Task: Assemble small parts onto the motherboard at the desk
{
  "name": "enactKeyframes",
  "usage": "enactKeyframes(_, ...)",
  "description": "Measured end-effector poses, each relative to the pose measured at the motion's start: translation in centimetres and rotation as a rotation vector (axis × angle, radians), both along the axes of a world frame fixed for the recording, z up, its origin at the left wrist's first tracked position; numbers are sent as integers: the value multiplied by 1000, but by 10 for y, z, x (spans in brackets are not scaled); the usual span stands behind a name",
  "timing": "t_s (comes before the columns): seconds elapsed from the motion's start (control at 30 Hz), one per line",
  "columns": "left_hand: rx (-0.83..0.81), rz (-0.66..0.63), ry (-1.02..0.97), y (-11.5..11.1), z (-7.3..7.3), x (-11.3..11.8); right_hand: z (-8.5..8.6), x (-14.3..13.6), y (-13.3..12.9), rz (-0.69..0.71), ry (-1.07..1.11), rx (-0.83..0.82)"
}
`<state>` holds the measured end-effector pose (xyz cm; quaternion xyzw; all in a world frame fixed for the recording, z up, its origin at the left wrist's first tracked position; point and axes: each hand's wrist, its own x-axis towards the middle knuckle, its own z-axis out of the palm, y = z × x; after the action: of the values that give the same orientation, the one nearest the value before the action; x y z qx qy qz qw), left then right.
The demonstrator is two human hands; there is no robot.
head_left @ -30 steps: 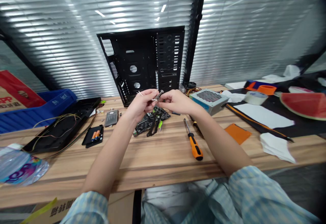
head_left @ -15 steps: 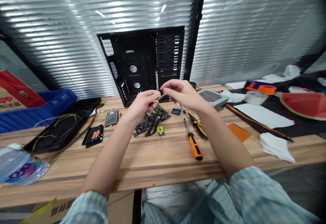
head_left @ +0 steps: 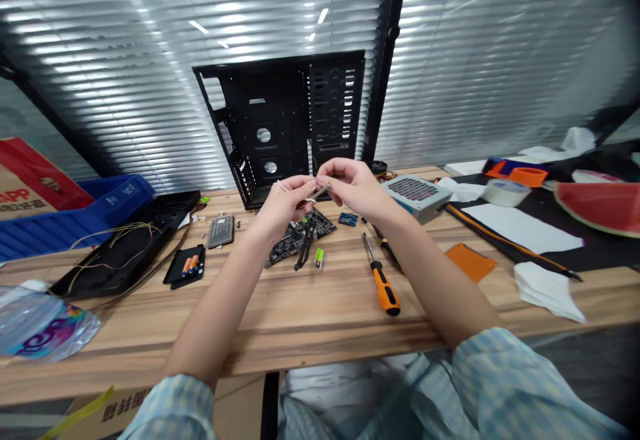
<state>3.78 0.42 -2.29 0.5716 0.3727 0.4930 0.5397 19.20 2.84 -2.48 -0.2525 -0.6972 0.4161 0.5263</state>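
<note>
My left hand and my right hand meet in front of the open black computer case. Between their fingertips is a small thin metallic piece, with a white string or cable looping at my left fingers. My left fingers are closed round its near end; my right fingers pinch close by, and what exactly they grip is too small to name. Below the hands lie a circuit board with a black bracket on it, a green-tipped small part and a small blue board.
An orange screwdriver, partly hidden pliers and a grey power supply are at the right. Further right lies an orange sheet. At left are a battery holder, a drive, a black panel and a plastic bottle.
My fingertips have drawn closer together around the small piece. My right arm has shifted slightly and covers more of the pliers. The view has moved a little.
</note>
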Motion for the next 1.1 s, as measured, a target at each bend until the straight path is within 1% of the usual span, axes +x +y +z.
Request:
enactKeyframes(0.1,-15,-6,-21,2,-1,-1,-1,-2,0,45,58,-83)
enactKeyframes(0.2,-27,-25,-24,2,-2,-2,-2,-4,0,54,110,-124)
enactKeyframes(0.3,-51,-44,-24,1,-2,-1,-2,-6,0,58,127,-132)
enactKeyframes(0.5,-75,-63,-38,-1,-1,0,-4,-10,2,28,103,-87)
enactKeyframes(0.67,-79,-52,-15,-3,1,-1,-7,-4,7,117,86,-140)
enactKeyframes(0.8,-78,-53,1,-3,1,-1,-7,4,10,173,45,-132)
enactKeyframes(0.9,-79,-68,33,-3,1,-1,-5,8,10,142,-16,-92)
enactKeyframes(1.1,-58,-71,96,-3,2,-3,6,18,2,-4,-113,10)
